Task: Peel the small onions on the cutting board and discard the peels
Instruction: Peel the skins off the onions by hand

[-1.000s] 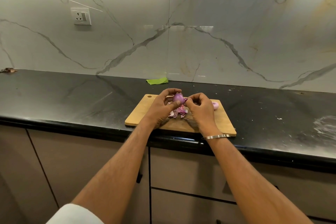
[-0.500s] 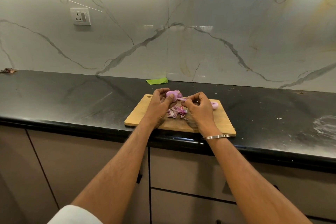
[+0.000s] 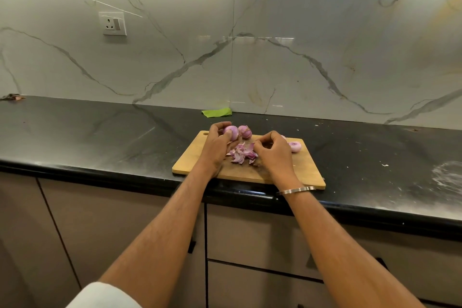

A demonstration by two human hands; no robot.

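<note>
Peel pile mid-cutting board between both hands, two onions behind, another right.

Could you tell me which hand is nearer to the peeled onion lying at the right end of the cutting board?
Right. The right hand sits just left of that onion; the left hand grips another onion farther left.

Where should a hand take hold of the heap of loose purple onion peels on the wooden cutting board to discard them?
Probably scoop the heap of loose purple onion peels from above, fingers closing in from both sides: it lies low, thin and scattered on the wooden cutting board, between the left hand and right hand.
</note>
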